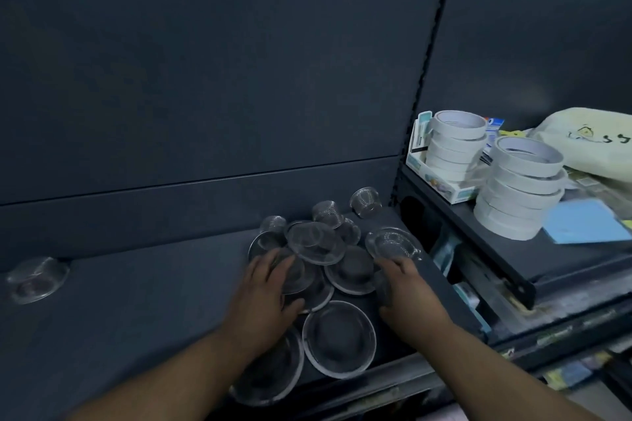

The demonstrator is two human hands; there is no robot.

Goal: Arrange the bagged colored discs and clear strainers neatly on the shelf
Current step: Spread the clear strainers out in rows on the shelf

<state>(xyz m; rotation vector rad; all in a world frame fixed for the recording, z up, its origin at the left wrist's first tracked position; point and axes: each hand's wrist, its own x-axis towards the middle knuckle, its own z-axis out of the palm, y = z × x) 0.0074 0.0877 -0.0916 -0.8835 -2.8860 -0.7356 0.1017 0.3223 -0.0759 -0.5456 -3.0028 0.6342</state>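
Probably a shop: slotted dark shelving [429,79], stacked tape rolls [523,188] on display.

At the right of the frame I see two stacks of white tape rolls [523,184], the rear stack [456,147] in a white carton [444,188]. A blue pad [581,220] lies beside the front one, with a cream bag [591,138] behind.

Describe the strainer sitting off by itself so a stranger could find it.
Take the wide dark shelf. Follow its back edge far left, away from the heap of strainers. There one clear strainer lies alone against the back panel, touching no other.
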